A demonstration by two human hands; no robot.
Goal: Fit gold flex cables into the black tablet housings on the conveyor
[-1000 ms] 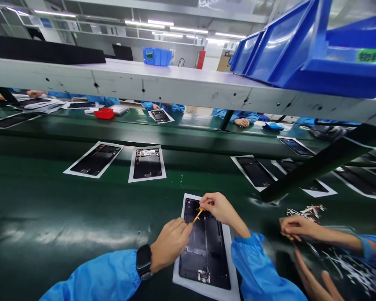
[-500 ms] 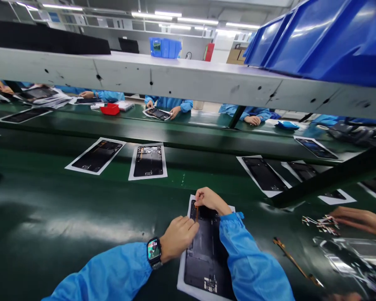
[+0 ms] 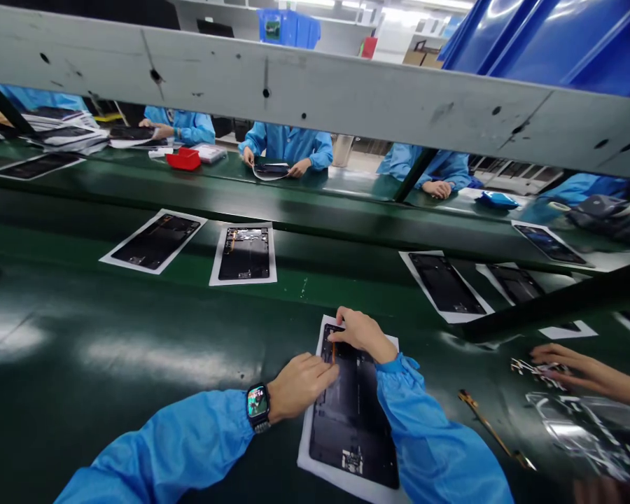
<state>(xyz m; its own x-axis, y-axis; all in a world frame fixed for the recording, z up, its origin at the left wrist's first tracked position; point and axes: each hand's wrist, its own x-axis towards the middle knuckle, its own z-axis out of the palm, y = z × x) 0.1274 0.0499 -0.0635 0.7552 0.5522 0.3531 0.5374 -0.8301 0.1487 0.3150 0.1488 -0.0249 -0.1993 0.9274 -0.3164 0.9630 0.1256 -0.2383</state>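
Note:
A black tablet housing (image 3: 353, 427) lies on a white sheet (image 3: 315, 467) in front of me, with a thin orange flex cable (image 3: 334, 352) near its upper left. My left hand (image 3: 302, 383), wearing a watch (image 3: 257, 402), has its fingers curled together at the cable's lower end. At the upper end is my right hand (image 3: 363, 332), thumb on the cable and fingers bent over the housing's top edge. The fingertips partly hide both cable ends. Another, longer flex cable (image 3: 491, 428) lies on the bench to the right.
A co-worker's hand (image 3: 577, 367) is over a pile of small parts (image 3: 538, 371) at right, beside clear plastic pieces (image 3: 577, 427). Tablet housings on sheets (image 3: 244, 253) lie along the green bench (image 3: 136, 364). A slanted dark post (image 3: 551, 304) and an overhead shelf (image 3: 346, 91) bound the space.
My view has tilted down slightly. My right thumb and forefinger have parted a little at the cable's upper end. The co-worker's hand at right has moved left over the small parts.

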